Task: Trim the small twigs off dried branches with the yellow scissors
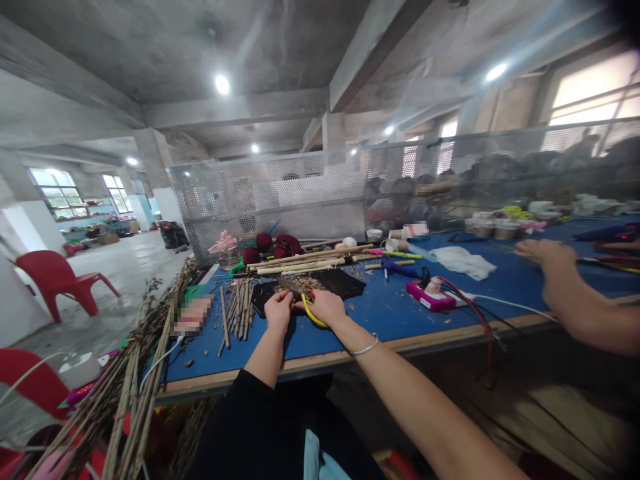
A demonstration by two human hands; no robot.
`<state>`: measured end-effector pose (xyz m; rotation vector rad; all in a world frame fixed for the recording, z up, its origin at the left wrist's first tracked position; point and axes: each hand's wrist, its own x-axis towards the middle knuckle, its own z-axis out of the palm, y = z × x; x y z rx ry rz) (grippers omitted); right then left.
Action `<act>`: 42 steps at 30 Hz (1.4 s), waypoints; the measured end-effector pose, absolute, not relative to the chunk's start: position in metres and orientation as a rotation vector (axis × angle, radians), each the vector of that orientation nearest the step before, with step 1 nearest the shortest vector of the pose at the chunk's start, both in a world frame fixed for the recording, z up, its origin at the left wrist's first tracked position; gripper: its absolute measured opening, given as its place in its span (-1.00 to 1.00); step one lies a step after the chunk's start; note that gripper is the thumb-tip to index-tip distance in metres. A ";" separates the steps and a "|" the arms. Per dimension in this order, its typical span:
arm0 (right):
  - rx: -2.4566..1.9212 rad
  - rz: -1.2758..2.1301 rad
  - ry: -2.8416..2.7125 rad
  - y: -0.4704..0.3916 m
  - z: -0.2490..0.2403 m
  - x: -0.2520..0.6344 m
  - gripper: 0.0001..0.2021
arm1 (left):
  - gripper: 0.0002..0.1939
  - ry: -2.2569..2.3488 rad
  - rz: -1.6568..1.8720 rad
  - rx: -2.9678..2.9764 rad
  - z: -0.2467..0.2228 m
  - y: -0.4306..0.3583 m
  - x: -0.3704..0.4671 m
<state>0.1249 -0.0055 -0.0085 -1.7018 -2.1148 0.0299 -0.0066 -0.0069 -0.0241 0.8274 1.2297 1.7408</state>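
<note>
Yellow-handled tool (316, 315) held in right fingers (323, 301) over black cloth (346, 283) on blue bench (373, 328). Cannot tell contents of narrow-pinched left fingers (284, 300). Apparently cut: short brown sticks (244, 310); uncut: long brown stems (131, 373).

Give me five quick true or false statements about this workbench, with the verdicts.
1. The right hand holds a yellow-handled tool. True.
2. A bracelet circles the left wrist. False: the bracelet is on the right wrist.
3. Short sticks lie left of the black mat. True.
4. The white cloth lies under the right hand. False: the white cloth lies on the blue tabletop, farther right.
5. The power strip is purple. True.
</note>
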 end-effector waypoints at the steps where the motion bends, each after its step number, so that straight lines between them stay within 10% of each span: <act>1: -1.712 0.020 -2.099 -0.005 -0.009 0.125 -0.39 | -0.76 1.222 1.747 0.812 -0.024 -0.007 -0.007; 42: -1.530 0.063 -2.113 -0.007 -0.009 0.125 -0.41 | -0.65 1.001 1.739 0.851 -0.026 -0.006 -0.005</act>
